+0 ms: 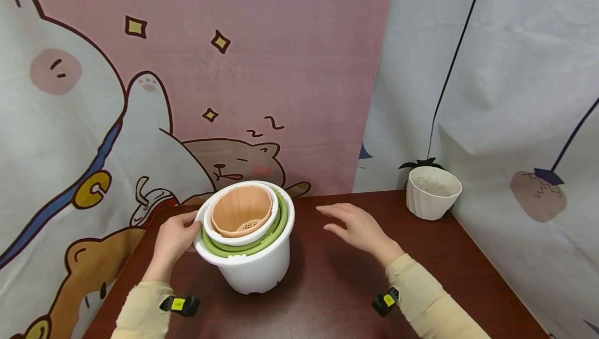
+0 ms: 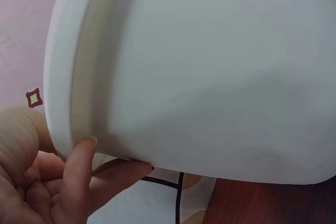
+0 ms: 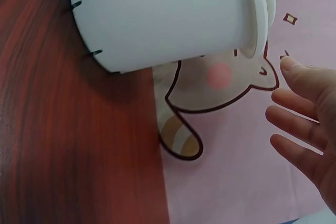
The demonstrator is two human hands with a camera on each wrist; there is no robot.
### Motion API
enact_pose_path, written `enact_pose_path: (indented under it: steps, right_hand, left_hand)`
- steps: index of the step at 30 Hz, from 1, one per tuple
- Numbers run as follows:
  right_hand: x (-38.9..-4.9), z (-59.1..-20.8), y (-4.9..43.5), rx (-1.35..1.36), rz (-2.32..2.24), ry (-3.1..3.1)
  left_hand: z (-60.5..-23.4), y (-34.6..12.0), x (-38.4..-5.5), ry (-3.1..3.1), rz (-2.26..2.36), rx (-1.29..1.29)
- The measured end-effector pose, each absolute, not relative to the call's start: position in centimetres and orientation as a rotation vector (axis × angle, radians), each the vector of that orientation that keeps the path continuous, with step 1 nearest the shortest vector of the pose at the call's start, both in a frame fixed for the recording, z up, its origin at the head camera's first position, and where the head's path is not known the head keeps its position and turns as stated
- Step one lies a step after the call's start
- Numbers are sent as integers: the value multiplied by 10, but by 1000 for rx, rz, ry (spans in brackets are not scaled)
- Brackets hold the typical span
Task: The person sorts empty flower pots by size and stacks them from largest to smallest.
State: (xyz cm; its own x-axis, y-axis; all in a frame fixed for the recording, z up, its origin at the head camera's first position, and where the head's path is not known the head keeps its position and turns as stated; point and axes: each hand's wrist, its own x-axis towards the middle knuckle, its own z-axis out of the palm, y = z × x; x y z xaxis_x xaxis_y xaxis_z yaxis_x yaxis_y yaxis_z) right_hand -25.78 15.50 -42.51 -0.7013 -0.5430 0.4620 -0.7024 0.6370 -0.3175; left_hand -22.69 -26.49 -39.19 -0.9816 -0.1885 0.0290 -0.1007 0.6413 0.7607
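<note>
On the table stands a large white flowerpot (image 1: 255,271) with smaller pots nested in it: a green pot (image 1: 280,222), a white one (image 1: 212,229) and an orange pot (image 1: 241,209) with a perforated bottom. My left hand (image 1: 173,243) pinches the big pot's rim on its left side; in the left wrist view the fingers (image 2: 79,177) curl at the rim's edge. To the right of the stack, my right hand (image 1: 353,227) hovers apart from it, fingers extended and nothing held. The right wrist view shows that hand (image 3: 310,119) beside the pot's rim.
A cream fluted pot (image 1: 430,193) sits alone at the table's back right corner. The dark red-brown table (image 1: 337,297) meets a printed cloth (image 1: 299,68) behind and at both sides.
</note>
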Motion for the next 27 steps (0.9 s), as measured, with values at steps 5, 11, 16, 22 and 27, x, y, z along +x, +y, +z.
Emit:
enact_pose_path:
  steps: [5,11,16,22,27]
  right_hand:
    - [-260,-436,164,973,693,-2523]
    - [-264,-448,178,927,671,-2557]
    - [-264,-457,192,871,673,-2610]
    - [-265,-464,208,816,681,-2638]
    - [-269,-466,222,779,660,-2658]
  left_hand:
    - [-392,-265,-226,-2751,-1259,245]
    - [-392,-265,-226,-2757,-1266,253]
    - [-392,-264,-226,-2759,-1272,256]
    - [-391,-264,-226,-2753,-1273,247]
    - [-391,-264,-226,-2754,-1274,244]
